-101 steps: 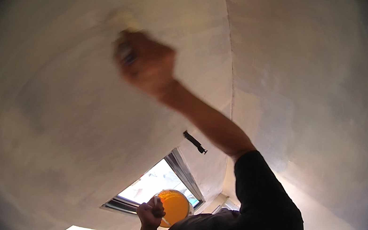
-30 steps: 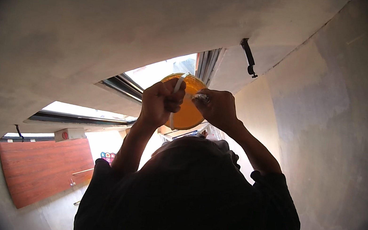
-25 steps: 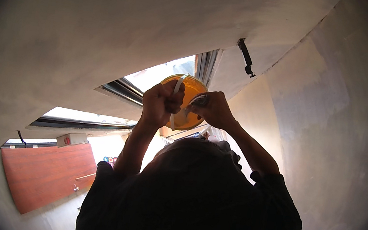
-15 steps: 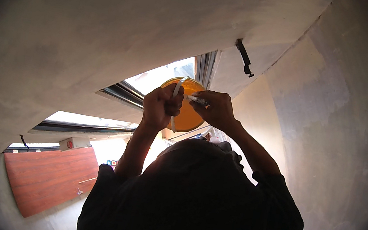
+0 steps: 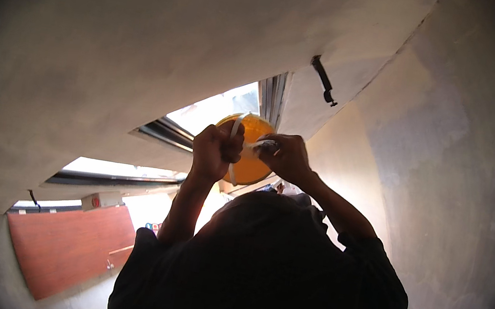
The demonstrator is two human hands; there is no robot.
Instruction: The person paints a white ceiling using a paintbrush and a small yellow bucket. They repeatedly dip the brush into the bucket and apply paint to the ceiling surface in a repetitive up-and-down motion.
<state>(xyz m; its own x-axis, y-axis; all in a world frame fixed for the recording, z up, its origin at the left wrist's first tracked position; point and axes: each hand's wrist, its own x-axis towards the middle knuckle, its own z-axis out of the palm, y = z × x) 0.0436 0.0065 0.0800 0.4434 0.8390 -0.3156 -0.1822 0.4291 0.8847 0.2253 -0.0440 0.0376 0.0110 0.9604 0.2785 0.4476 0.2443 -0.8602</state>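
My left hand (image 5: 213,149) is closed in a fist by the white strap handle (image 5: 232,173) of an orange bucket (image 5: 251,168), gripping it on its left side. My right hand (image 5: 292,158) pinches a small, pale, brush-like tool (image 5: 266,146) over the bucket's mouth; its tip is blurred, and I cannot tell whether it touches what is inside. My dark-clothed body (image 5: 263,265) fills the lower middle of the view.
A window (image 5: 223,103) with a dark frame lies behind the bucket, another (image 5: 111,169) to the left. A black bracket (image 5: 323,79) juts from the plastered surface (image 5: 138,29). A plastered wall (image 5: 439,202) spans the right. A red wooden panel (image 5: 64,245) stands lower left.
Earlier my right arm was raised with the tool against the plaster; it has come down to the bucket. Over the last second both hands and bucket shifted slightly lower in view.
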